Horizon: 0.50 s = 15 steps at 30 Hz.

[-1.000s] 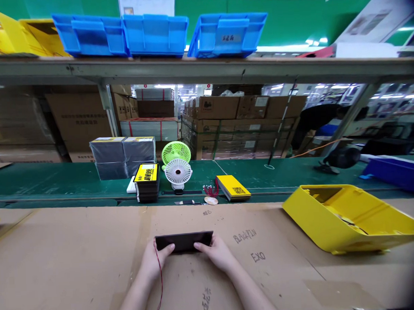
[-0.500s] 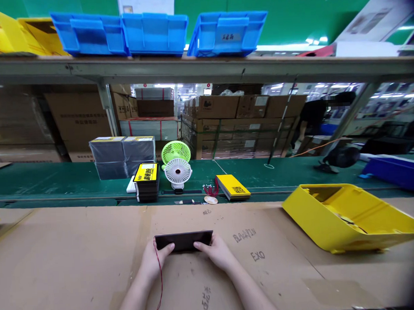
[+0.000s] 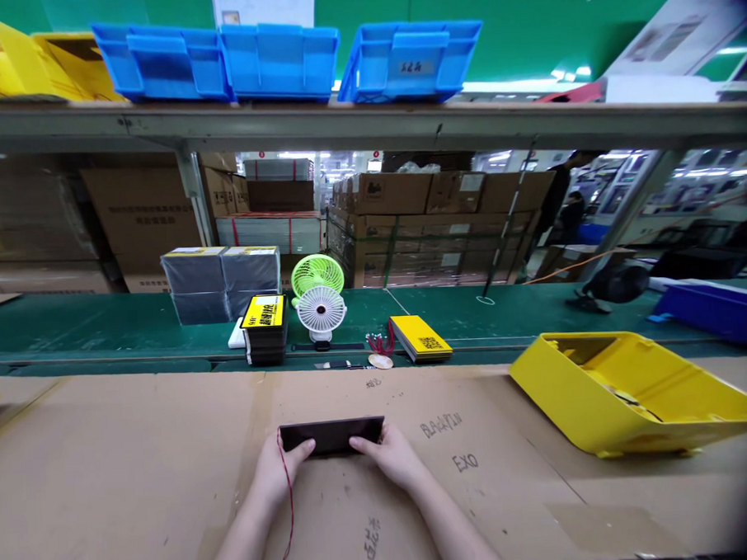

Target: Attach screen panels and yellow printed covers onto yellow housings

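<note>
A dark flat rectangular panel [image 3: 332, 438] is held over the cardboard-covered bench [image 3: 140, 480]. My left hand [image 3: 281, 464] grips its left end, thumb across the face turned toward me. At the right end my right hand [image 3: 390, 454] holds it the same way. The other fingers of both hands are mostly hidden behind the panel. From its left edge a thin red-and-black twisted wire [image 3: 290, 506] hangs down past my left wrist.
Beyond the cardboard stand a stack of yellow-topped cards [image 3: 265, 330], a white fan [image 3: 321, 311], red wires [image 3: 382, 341] and a yellow pack [image 3: 421, 338]. A yellow bin [image 3: 602, 402] lies right. Blue bins [image 3: 410, 60] line the overhead shelf. A person [image 3: 552, 198] is in the background.
My hands and the panel stay where they were. In the background, the person at the right has moved and now stands more upright, partly behind the boxes.
</note>
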Motion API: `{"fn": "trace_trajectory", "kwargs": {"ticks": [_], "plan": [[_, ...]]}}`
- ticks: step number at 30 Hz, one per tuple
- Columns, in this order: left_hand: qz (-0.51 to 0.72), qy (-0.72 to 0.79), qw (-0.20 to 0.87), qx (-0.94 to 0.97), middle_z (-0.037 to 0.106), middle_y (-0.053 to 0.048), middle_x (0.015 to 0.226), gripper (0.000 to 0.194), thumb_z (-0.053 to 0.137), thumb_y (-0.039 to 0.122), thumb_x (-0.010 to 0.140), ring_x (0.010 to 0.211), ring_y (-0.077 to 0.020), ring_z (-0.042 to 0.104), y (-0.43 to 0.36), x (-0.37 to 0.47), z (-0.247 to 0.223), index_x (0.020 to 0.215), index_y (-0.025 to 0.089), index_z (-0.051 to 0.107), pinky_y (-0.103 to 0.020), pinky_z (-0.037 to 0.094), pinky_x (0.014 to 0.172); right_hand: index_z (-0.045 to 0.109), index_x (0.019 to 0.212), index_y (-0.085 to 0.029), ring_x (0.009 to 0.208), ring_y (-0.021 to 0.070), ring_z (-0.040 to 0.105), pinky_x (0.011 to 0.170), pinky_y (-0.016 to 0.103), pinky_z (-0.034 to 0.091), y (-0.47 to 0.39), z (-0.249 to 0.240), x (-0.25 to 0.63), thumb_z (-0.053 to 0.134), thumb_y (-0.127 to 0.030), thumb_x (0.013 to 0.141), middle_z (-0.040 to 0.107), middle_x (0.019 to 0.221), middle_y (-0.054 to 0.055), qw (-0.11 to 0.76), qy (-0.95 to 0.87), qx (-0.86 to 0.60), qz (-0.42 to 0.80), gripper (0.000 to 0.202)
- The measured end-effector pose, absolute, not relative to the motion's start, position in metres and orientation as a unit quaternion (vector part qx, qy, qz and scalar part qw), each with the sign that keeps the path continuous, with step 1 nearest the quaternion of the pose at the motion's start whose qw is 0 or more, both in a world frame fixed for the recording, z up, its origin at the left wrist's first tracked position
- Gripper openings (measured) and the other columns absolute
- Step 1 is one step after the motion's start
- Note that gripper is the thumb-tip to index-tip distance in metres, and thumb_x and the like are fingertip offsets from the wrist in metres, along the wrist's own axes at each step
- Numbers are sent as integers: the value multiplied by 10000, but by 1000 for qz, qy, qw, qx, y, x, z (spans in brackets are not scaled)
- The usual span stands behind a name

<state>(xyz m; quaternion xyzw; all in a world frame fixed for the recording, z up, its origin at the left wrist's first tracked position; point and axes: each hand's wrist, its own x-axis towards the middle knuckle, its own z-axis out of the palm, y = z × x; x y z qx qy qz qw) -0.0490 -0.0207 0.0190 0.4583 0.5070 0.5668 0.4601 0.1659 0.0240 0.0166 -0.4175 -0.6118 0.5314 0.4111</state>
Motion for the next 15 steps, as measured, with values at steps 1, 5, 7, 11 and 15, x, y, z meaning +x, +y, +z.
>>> {"fn": "trace_trajectory", "kwargs": {"ticks": [1,5,7,11,15], "plan": [[568,507,458,459,667,-129,1076,437,715,307,615,1032,-293,593,-21,-49,20,1004,125,636,-405,445,921,636,991,-163,1013,284,601,928,423,435,24,16,166,723,-323,669,675,1051,95,412,-611,-419,530,370],[565,508,457,463,672,-134,1061,433,716,312,613,1018,-297,599,-22,-48,22,993,118,642,-417,443,923,641,987,-161,1007,279,606,931,418,436,25,15,166,722,-318,667,679,1046,89,409,-612,-420,530,365],[564,507,459,464,669,-134,1067,432,710,311,623,1026,-296,596,-23,-48,23,1002,117,637,-421,437,932,638,993,-158,1009,279,604,934,421,434,25,14,166,725,-317,661,677,1050,91,410,-611,-423,528,378],[565,514,456,457,663,-132,1084,447,712,308,618,1043,-302,587,-24,-48,24,1017,123,632,-428,444,925,628,1000,-160,1010,273,604,927,419,443,24,14,166,717,-324,661,675,1053,87,409,-610,-431,525,387],[564,511,454,462,669,-130,1067,427,710,289,620,1040,-301,589,-23,-48,23,1007,125,632,-426,443,926,634,993,-159,1014,281,602,934,426,437,24,17,166,720,-345,651,675,1051,92,404,-611,-436,523,398]]}}
